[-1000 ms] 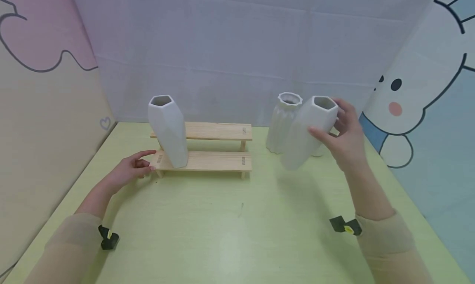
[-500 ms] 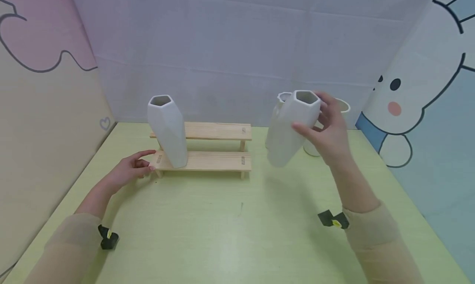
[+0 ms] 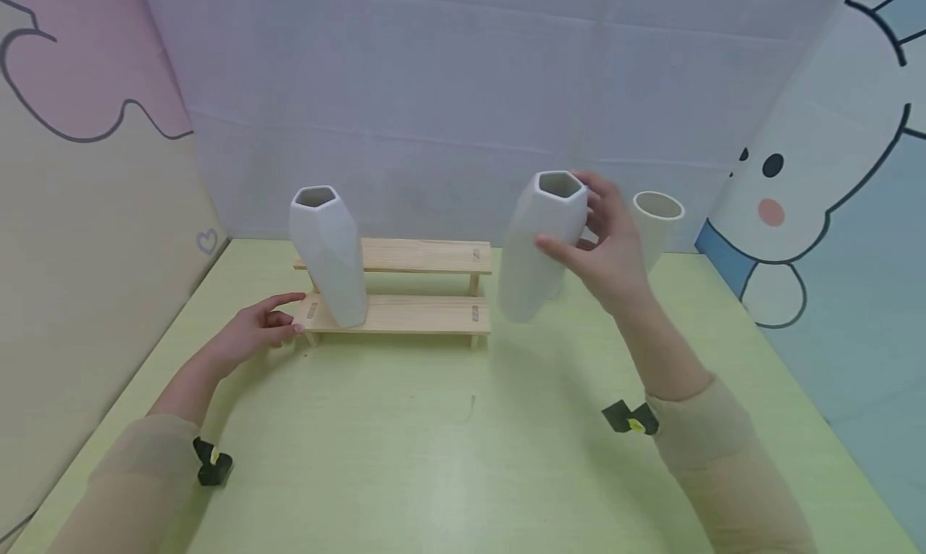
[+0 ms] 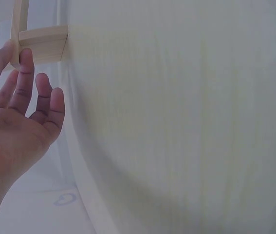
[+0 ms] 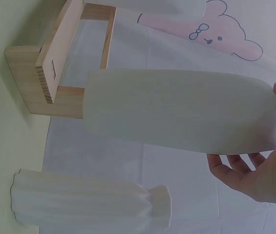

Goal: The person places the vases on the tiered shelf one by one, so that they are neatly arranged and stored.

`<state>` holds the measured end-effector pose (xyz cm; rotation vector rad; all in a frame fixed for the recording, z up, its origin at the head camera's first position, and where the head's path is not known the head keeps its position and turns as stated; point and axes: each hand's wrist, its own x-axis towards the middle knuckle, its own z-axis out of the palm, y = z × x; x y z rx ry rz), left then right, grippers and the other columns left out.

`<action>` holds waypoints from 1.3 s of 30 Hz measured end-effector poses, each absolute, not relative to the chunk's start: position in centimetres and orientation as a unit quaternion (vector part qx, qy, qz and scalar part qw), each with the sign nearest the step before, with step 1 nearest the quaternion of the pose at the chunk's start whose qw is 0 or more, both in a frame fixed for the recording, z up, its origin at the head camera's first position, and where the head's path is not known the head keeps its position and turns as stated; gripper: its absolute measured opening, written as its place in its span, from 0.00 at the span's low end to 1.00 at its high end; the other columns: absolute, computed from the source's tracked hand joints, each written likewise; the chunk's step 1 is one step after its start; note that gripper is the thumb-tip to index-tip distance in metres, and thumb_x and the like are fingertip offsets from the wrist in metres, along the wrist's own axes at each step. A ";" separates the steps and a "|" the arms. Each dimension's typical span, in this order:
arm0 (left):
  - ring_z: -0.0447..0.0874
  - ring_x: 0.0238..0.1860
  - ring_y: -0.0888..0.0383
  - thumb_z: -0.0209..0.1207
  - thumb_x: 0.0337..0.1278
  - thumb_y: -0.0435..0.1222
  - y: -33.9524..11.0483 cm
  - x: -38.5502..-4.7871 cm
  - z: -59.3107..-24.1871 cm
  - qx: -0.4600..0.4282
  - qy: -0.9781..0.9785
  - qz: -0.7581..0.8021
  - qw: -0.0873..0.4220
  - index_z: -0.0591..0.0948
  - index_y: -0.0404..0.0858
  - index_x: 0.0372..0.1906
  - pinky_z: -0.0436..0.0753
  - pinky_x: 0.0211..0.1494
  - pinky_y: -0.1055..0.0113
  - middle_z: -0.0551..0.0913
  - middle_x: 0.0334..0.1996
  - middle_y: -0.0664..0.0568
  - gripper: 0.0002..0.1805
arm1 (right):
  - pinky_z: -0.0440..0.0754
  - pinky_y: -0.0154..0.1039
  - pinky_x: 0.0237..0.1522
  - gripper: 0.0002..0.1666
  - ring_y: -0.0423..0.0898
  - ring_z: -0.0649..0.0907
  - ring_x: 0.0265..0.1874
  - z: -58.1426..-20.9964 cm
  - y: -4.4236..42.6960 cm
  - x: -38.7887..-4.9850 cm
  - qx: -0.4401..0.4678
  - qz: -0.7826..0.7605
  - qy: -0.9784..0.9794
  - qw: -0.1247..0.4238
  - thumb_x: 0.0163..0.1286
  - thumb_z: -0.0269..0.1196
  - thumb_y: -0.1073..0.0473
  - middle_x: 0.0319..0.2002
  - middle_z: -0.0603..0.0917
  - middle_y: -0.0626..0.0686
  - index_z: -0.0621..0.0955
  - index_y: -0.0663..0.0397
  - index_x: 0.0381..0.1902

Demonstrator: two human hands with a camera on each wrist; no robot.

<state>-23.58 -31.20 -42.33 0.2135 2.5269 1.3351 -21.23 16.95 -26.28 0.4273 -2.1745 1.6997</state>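
Note:
Thumb and finger of my left hand pinch the left end of the lower board of a two-tier wooden shelf; the left wrist view shows this hand at the wood's edge. A white faceted vase stands on the lower board's left part. My right hand grips a second faceted vase near its top, slightly tilted, off the table and right of the shelf. In the right wrist view this vase has its base near the shelf's end.
A ribbed white vase stands on the table, mostly hidden behind the held vase in the head view. Farther right is a plain vase with a round opening, partly behind my right hand. A pale cloth wall closes off the back.
My right hand has carried the faceted vase leftward toward the shelf, bringing it more upright and uncovering the round-mouthed vase. My left hand has stayed at the shelf's end.

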 end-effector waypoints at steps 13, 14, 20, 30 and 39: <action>0.77 0.41 0.54 0.59 0.61 0.47 -31.0 -23.2 -42.0 0.069 0.872 0.464 0.137 0.58 0.46 0.72 0.79 0.43 0.64 0.76 0.45 0.41 0.38 | 0.82 0.44 0.45 0.43 0.48 0.79 0.47 -26.9 14.6 -22.4 0.186 0.616 -0.750 0.151 0.49 0.74 0.65 0.55 0.76 0.52 0.69 0.41 0.62; 0.76 0.41 0.54 0.59 0.61 0.47 -31.0 -23.2 -42.0 0.069 0.872 0.465 0.137 0.58 0.46 0.72 0.79 0.43 0.64 0.76 0.45 0.41 0.38 | 0.81 0.44 0.46 0.44 0.48 0.79 0.48 -27.0 14.5 -22.5 0.187 0.615 -0.752 0.148 0.49 0.74 0.65 0.55 0.76 0.52 0.69 0.41 0.62; 0.76 0.41 0.53 0.59 0.61 0.46 -31.0 -23.2 -42.1 0.072 0.870 0.469 0.136 0.58 0.45 0.72 0.79 0.43 0.64 0.76 0.45 0.40 0.38 | 0.81 0.44 0.47 0.45 0.48 0.78 0.49 -27.6 13.5 -23.0 0.192 0.613 -0.755 0.135 0.50 0.73 0.65 0.55 0.75 0.53 0.67 0.44 0.64; 0.77 0.41 0.55 0.60 0.60 0.46 -31.1 -23.5 -42.3 0.074 0.869 0.472 0.132 0.59 0.45 0.72 0.79 0.42 0.65 0.77 0.45 0.40 0.38 | 0.81 0.50 0.46 0.44 0.50 0.79 0.48 -29.1 11.6 -23.8 0.213 0.620 -0.743 0.134 0.48 0.74 0.67 0.54 0.76 0.55 0.68 0.46 0.62; 0.77 0.41 0.55 0.60 0.60 0.46 -31.1 -23.5 -42.3 0.075 0.868 0.474 0.131 0.58 0.45 0.72 0.80 0.43 0.65 0.77 0.46 0.39 0.38 | 0.80 0.51 0.48 0.44 0.55 0.79 0.49 -29.5 10.0 -23.7 0.217 0.614 -0.751 0.113 0.50 0.73 0.69 0.56 0.75 0.60 0.66 0.51 0.64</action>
